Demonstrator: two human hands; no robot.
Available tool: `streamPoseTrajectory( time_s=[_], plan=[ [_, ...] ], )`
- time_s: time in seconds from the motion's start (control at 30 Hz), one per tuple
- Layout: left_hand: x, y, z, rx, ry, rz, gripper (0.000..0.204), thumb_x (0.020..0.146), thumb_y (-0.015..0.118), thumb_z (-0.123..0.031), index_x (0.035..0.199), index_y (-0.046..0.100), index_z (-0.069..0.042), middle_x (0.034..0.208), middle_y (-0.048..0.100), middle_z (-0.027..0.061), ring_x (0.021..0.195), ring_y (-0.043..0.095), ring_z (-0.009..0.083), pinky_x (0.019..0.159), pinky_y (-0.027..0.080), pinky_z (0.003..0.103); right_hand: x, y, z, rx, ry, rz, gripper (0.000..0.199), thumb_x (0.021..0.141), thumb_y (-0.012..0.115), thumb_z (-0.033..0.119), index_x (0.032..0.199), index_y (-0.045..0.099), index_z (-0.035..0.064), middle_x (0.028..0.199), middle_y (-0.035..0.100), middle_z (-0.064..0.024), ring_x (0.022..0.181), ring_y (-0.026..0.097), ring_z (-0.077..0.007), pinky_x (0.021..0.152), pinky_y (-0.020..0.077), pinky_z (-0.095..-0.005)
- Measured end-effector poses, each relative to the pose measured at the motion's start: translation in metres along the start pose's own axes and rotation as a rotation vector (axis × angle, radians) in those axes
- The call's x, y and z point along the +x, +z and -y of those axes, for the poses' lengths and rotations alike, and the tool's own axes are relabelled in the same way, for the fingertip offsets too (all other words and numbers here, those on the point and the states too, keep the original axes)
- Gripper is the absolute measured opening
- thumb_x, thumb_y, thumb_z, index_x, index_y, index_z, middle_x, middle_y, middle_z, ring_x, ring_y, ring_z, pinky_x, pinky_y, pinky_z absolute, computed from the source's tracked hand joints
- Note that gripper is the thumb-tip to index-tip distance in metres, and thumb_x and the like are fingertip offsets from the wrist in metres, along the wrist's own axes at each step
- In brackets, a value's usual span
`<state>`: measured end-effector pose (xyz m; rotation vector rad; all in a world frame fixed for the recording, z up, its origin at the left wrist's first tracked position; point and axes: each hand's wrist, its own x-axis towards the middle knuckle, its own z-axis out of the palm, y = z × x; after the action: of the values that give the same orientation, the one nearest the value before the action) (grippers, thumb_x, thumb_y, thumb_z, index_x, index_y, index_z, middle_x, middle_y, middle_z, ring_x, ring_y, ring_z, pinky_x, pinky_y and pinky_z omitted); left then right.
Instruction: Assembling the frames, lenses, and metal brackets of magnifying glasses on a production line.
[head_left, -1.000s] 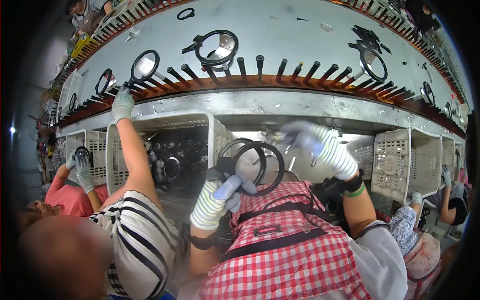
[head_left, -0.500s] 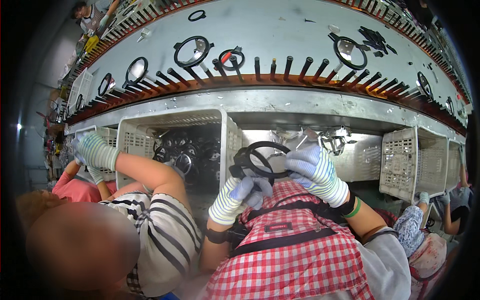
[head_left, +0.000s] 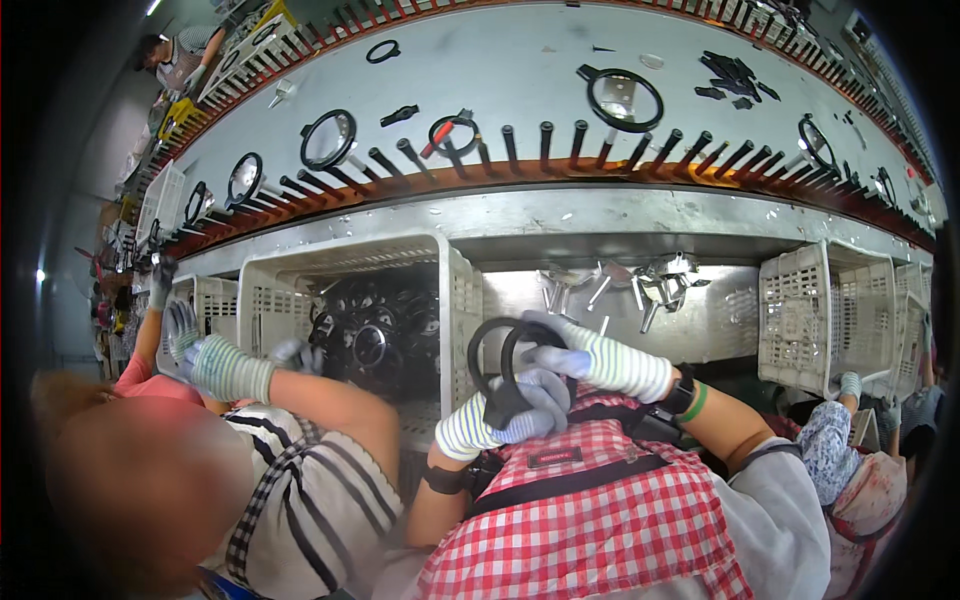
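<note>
Two black ring-shaped parts [head_left: 473, 362], each with a thick base, stand upright together in front of my apron. My left hand [head_left: 532, 408], in a white and grey striped glove, is closed round their bases from below. The gloved right hand [head_left: 585, 354] comes in from the right, its fingers bent against the right-hand ring. Just beyond my hands is a metal tray [head_left: 715, 335] with several shiny silver brackets [head_left: 665, 285]. To the left stands a white plastic crate [head_left: 460, 335] holding many black round parts [head_left: 372, 345].
A grey conveyor belt [head_left: 520, 85], edged with upright black-tipped posts [head_left: 578, 140], carries black rings [head_left: 628, 100] and a pile of black pieces [head_left: 733, 75]. Another white crate [head_left: 795, 315] stands at the right. A co-worker in a striped top [head_left: 320, 490] sits close on my left.
The black rings have turned from lying flat to upright. My right hand has moved left, close against my left hand. Rings and pieces on the belt have shifted left.
</note>
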<state>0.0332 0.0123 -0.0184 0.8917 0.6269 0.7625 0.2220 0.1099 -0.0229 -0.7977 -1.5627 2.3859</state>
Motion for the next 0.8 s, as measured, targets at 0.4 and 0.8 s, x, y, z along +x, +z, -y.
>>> streamPoseTrajectory(
  time_s=[0.4,0.8],
  plan=[
    [-0.032,-0.001,0.015,-0.614,0.239,-0.214,0.105,0.075,0.052,-0.076,0.152,0.010,-0.017,0.152,0.024,0.0168,0.135,0.034,0.0336,0.112,0.027,0.050,0.008,0.006,-0.023,0.001,-0.053,-0.171,0.035,0.097,0.052,0.028,0.118,0.051,0.0002,0.087,0.056,-0.0037,0.077,0.052,-0.0100,0.068,0.0457,-0.0243],
    [-0.016,0.004,0.021,-0.530,0.167,-0.466,0.081,0.082,0.069,-0.046,0.141,0.033,-0.003,0.118,0.055,0.0117,0.111,0.056,0.0235,0.092,0.049,0.037,0.046,0.007,-0.010,-1.132,-0.519,-0.091,0.043,0.082,0.062,0.032,0.116,0.054,0.0087,0.095,0.055,-0.0157,0.089,0.054,-0.0325,0.081,0.0421,-0.0445]
  ],
)
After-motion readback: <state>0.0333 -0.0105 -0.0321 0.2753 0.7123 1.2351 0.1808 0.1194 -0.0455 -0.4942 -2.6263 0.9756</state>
